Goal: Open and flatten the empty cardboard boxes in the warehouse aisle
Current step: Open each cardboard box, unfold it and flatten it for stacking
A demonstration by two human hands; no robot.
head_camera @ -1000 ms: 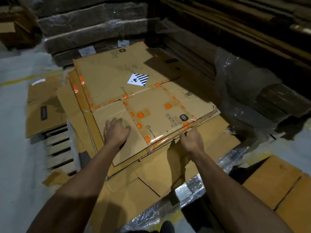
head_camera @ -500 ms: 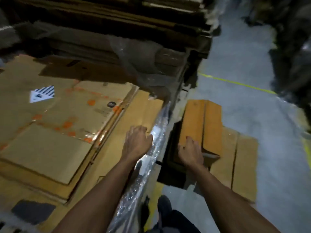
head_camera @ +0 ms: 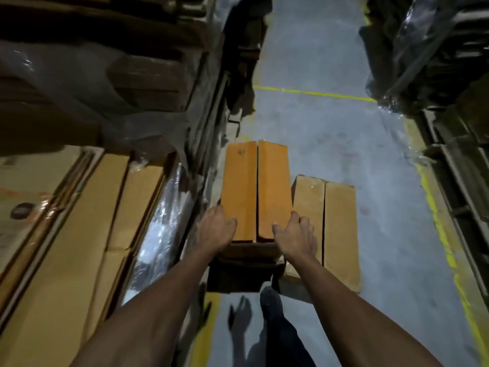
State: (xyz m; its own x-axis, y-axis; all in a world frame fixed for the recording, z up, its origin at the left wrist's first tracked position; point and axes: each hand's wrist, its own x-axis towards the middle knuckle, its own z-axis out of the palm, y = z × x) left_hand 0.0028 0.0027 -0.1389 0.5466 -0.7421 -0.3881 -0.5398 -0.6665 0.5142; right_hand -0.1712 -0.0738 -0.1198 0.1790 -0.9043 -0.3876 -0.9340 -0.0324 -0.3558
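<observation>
The left hand (head_camera: 215,229) hides its own fingertips behind the box (head_camera: 255,189); the flattened cardboard stack (head_camera: 66,234) runs off the left edge.

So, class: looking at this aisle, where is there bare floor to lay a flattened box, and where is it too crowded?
Bare floor lies beyond the orange box, up to the yellow line. A strip runs right of the paler box. Crowded: the stacked cardboard on the left, and around the left hand and right hand on the orange box.

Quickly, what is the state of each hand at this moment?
Left hand: holds the left near corner of the orange box, thumb on top.
Right hand: holds the box's right near corner, thumb on top.
</observation>
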